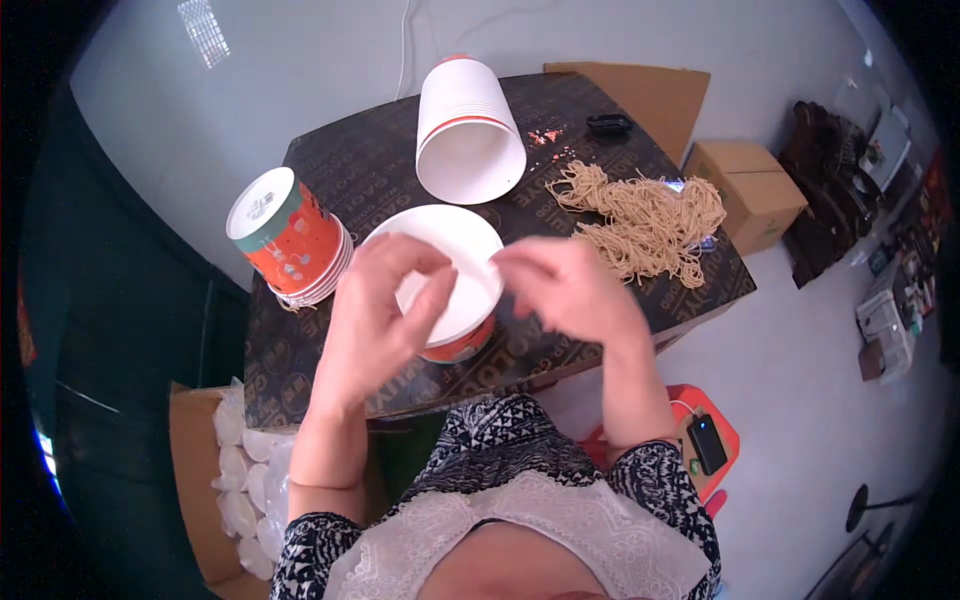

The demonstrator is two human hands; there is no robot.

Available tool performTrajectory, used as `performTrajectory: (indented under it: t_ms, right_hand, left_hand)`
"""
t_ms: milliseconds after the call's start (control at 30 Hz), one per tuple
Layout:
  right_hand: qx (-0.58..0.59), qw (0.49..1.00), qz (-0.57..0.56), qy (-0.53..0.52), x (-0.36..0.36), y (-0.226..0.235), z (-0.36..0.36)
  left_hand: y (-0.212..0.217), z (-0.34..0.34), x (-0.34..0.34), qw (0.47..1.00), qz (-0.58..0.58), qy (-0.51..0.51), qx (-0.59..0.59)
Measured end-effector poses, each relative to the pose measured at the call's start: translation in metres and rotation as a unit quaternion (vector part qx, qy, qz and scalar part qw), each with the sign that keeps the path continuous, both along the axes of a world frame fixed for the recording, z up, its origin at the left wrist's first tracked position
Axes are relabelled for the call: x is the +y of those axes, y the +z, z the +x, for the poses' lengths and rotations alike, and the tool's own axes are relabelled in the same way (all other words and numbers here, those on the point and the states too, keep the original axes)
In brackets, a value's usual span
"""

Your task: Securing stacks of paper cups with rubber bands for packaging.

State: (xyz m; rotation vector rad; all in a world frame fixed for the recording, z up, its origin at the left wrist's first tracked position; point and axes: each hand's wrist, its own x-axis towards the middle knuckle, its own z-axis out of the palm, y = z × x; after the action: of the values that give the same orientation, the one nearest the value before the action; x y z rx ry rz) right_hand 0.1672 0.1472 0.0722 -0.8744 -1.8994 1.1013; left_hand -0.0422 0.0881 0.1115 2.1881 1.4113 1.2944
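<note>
A white paper bucket (470, 310) with an orange printed outside stands upright in front of me on the dark table, its mouth facing up. My left hand (385, 305) is over its left rim, thumb and forefinger bent together in a pinch. At the right rim, my right hand (572, 285) has its fingertips drawn together, slightly blurred. Whatever either pinch holds is too small to make out. To the left, a stack of orange and green paper buckets (298, 240) stands upside down. Behind, a long stack of white buckets (468, 120) lies on its side, open end toward me.
Bundles of tan cord (650, 222) lie on the table's right side, beyond them a black object (609, 124) and small orange scraps (546, 137). A carton of bagged white round items (240, 480) is low at left. A red stool (722, 455) carries a black power bank (706, 444).
</note>
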Motion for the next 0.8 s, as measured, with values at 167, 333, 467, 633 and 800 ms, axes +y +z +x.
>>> performTrajectory:
  t_ms: [167, 333, 467, 633, 800]
  right_hand:
    - [-0.087, 0.933, 0.151, -0.316, 0.062, -0.022, 0.076]
    - [-0.184, 0.911, 0.083, -0.360, 0.088, -0.047, 0.133]
    - [-0.206, 0.911, 0.114, -0.339, 0.093, -0.059, 0.136]
    - [-0.277, 0.893, 0.187, -0.302, 0.111, -0.066, 0.122]
    - [-0.400, 0.808, 0.247, -0.355, 0.111, -0.074, 0.099]
  left_hand:
    - [-0.009, 0.005, -0.029, 0.998, 0.001, -0.019, 0.066]
    - [-0.024, -0.005, -0.045, 1.000, 0.010, -0.024, 0.010]
    - [-0.030, -0.004, -0.047, 0.999, 0.032, -0.018, 0.002]
    - [-0.037, -0.001, -0.043, 0.999, 0.037, -0.015, -0.009]
    - [-0.042, 0.000, -0.042, 0.999, 0.038, -0.011, -0.015]
